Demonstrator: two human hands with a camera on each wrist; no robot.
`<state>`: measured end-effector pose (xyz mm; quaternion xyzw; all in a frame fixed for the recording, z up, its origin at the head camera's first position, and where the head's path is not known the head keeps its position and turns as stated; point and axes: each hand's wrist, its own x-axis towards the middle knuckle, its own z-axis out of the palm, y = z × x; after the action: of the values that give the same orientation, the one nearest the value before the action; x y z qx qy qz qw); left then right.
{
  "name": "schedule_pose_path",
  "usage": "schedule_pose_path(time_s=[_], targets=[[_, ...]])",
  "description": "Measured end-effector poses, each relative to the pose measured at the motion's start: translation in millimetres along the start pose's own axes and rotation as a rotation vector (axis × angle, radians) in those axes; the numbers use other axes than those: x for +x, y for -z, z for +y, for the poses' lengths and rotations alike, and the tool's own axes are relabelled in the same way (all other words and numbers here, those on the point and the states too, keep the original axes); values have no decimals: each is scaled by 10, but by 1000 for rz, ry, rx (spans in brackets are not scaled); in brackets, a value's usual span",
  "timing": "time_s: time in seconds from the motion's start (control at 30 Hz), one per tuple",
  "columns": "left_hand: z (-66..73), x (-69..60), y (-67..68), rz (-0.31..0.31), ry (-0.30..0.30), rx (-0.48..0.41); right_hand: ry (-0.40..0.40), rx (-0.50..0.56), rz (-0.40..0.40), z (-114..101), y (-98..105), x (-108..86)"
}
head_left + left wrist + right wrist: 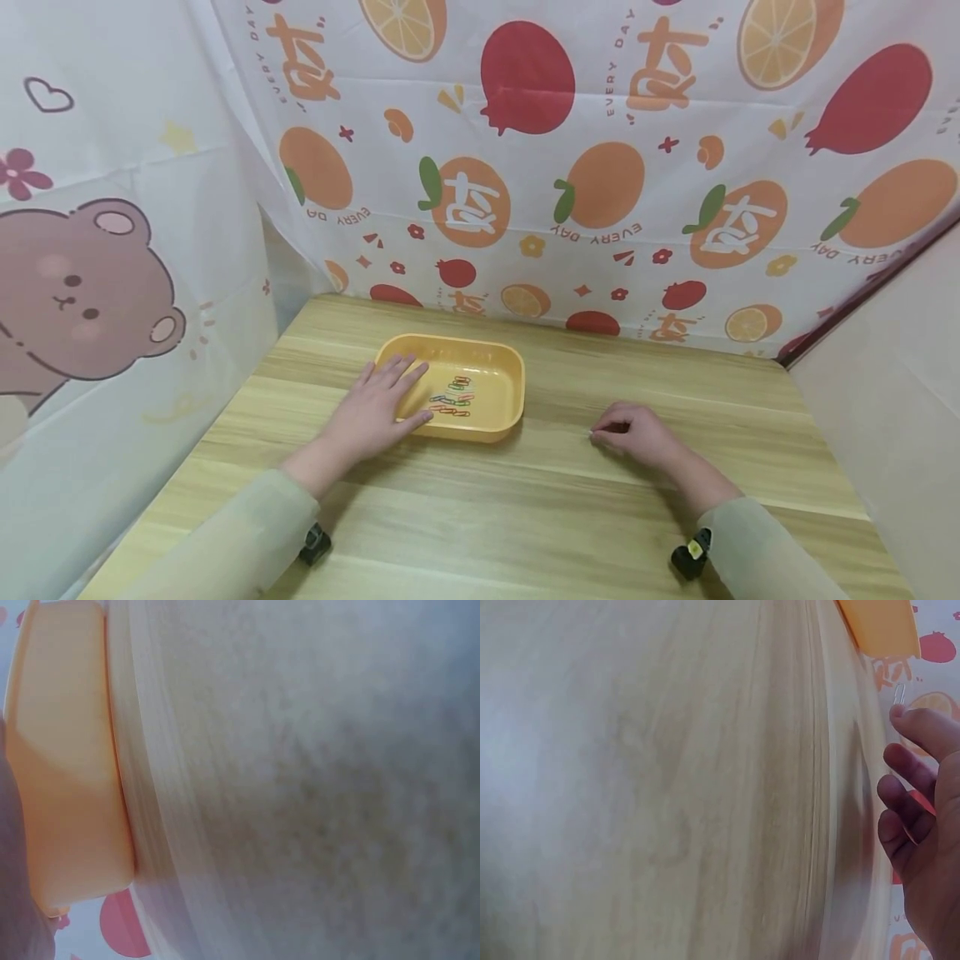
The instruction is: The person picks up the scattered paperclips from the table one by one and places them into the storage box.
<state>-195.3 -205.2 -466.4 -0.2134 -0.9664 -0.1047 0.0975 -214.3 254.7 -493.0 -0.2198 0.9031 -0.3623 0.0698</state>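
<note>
A yellow plastic tray [510,392] stands on the wooden table, and in the left wrist view its outer wall [71,765] shows at the left. Several coloured paper clips [454,400] lie on the tray's floor, in red, green, blue and pink. My left hand [378,408] rests over the tray's left near corner, fingers spread and nearly straight, thumb along the near side. To the right of the tray, my right hand [637,433] pinches a pale paper clip [899,694] between thumb and index finger, just above the table. Its other fingers are loosely curled.
The wooden table [480,525] reaches back to a fruit-printed cloth [525,242]. A bear-printed cloth [90,292] hangs at the left, and a pale panel [892,383] stands at the right.
</note>
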Motion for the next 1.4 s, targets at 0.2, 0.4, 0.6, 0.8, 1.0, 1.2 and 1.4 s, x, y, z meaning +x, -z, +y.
schedule_pose_path(time_s=[0.2, 0.4, 0.6, 0.8, 1.0, 1.2, 1.4], targets=[[-10, -6, -2, -17, 7, 1, -56, 35, 19, -28, -6, 50], [-18, 1, -21, -17, 5, 12, -84, 59, 32, -90, 8, 131], [-8, 17, -27, -13, 3, 10, -87, 92, 40, -163, 20, 225], [-9, 10, -22, -6, 1, 17, -70, 113, 48, -331, -5, 396], [-8, -7, -16, 13, -3, 5, -28, 168, 70, -556, -87, 620], [-9, -3, -17, 14, -2, -6, -9, 197, 81, -806, -193, 852], [-9, 2, -11, -2, -1, 0, -9, 201, 68, -1098, -324, 1072]])
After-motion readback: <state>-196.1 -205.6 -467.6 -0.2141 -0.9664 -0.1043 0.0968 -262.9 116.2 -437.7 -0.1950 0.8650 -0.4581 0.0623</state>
